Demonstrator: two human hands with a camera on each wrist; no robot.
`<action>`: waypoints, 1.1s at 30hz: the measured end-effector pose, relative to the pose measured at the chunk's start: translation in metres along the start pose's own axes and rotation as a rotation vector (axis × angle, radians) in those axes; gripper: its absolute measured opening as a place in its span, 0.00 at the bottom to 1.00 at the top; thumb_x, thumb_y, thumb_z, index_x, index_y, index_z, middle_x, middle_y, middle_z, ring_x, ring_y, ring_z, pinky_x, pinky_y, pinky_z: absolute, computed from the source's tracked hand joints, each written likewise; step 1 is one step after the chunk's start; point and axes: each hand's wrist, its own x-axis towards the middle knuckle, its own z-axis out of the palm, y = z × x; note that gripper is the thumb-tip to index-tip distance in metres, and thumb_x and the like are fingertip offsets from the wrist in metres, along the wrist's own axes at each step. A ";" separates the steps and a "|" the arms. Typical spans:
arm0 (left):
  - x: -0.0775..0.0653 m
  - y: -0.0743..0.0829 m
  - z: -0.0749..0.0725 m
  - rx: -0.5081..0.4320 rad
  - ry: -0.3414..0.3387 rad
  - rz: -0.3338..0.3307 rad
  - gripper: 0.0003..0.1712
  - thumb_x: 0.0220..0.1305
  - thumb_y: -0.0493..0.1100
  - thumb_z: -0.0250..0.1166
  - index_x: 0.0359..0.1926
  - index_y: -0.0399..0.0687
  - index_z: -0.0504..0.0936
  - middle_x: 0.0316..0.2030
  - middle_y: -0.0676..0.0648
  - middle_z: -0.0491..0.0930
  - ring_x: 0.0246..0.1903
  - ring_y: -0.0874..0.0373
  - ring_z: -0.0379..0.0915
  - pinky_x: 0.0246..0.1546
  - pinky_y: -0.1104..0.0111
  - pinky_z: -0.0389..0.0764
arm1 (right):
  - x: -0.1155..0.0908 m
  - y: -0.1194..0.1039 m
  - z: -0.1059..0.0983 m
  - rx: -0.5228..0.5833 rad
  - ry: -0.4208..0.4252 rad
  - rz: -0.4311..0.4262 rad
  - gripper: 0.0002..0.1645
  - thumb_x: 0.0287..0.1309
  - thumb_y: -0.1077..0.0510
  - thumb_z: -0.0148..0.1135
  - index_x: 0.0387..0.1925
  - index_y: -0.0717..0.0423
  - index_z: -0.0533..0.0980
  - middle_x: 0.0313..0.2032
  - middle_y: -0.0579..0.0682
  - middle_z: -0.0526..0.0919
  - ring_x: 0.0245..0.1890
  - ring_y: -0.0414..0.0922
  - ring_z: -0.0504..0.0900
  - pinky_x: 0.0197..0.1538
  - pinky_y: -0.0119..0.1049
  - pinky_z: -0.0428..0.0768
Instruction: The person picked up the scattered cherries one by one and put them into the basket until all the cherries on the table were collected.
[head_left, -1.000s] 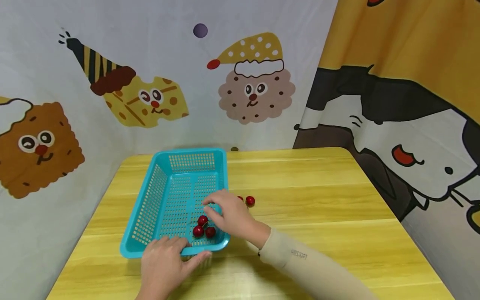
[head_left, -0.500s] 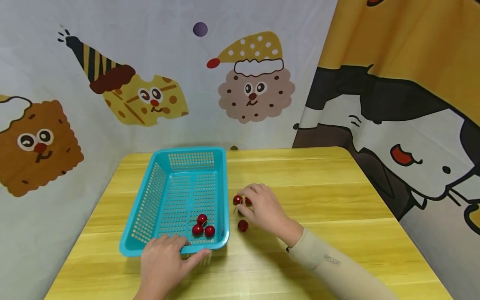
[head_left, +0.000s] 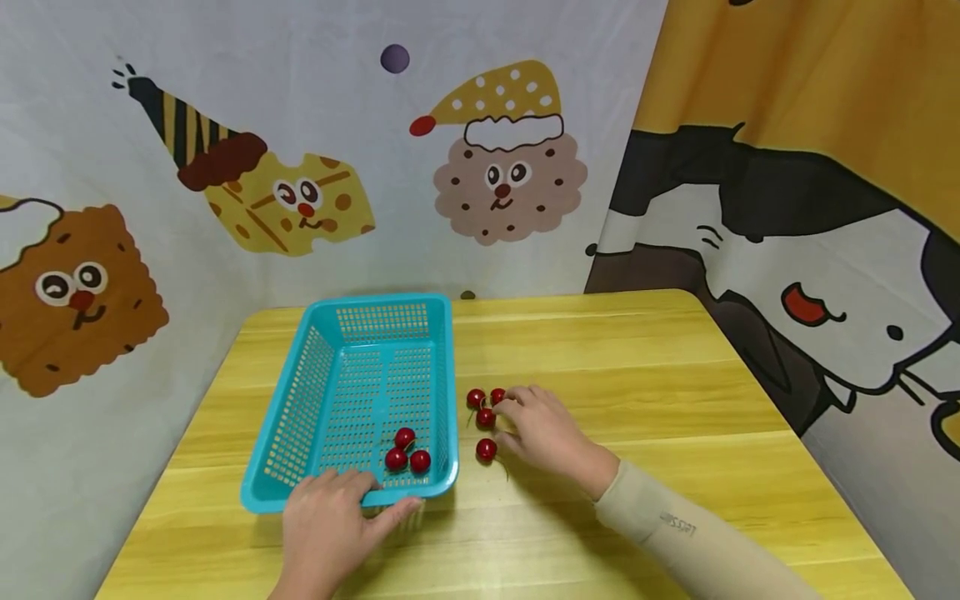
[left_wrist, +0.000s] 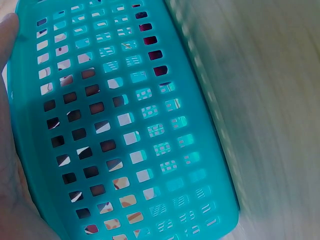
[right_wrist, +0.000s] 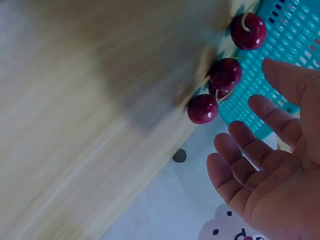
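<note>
Cartoon cloth (head_left: pixel 315 50) fills the frame's top. Lower left, our left hand (head_left: pixel 330 518) grips the basket (head_left: pixel 360 383); right of centre, our right hand (head_left: pixel 549 433), fingers relaxed, hovers beside cherries (head_left: pixel 486 451).

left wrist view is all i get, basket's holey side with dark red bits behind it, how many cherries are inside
Observer: Three cherries lie in the basket.
Operator: ok, any outside it
Observer: Four loose cherries show on the table, on the person's right of the basket.
Operator: is the right hand holding one of those
Observer: No, the right hand holds nothing; the right wrist view shows its fingers spread and relaxed.
</note>
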 end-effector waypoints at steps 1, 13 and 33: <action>0.000 0.000 0.000 0.000 -0.004 -0.002 0.36 0.40 0.81 0.64 0.18 0.53 0.80 0.16 0.54 0.80 0.17 0.56 0.71 0.18 0.62 0.70 | -0.001 0.001 0.001 0.000 -0.003 -0.003 0.22 0.55 0.48 0.72 0.49 0.54 0.81 0.50 0.55 0.79 0.49 0.50 0.74 0.54 0.51 0.74; 0.000 0.001 -0.001 -0.003 -0.033 -0.020 0.35 0.40 0.80 0.65 0.18 0.54 0.80 0.18 0.54 0.81 0.19 0.55 0.72 0.19 0.61 0.70 | -0.005 0.006 0.010 -0.033 -0.059 -0.011 0.23 0.58 0.46 0.70 0.51 0.52 0.80 0.51 0.53 0.79 0.48 0.50 0.75 0.55 0.54 0.75; -0.002 0.000 0.001 0.002 -0.033 -0.017 0.36 0.42 0.81 0.63 0.18 0.54 0.80 0.17 0.55 0.80 0.19 0.56 0.72 0.19 0.62 0.71 | -0.002 -0.023 0.023 0.049 -0.053 -0.154 0.11 0.57 0.55 0.71 0.41 0.52 0.83 0.36 0.45 0.81 0.34 0.40 0.78 0.40 0.40 0.82</action>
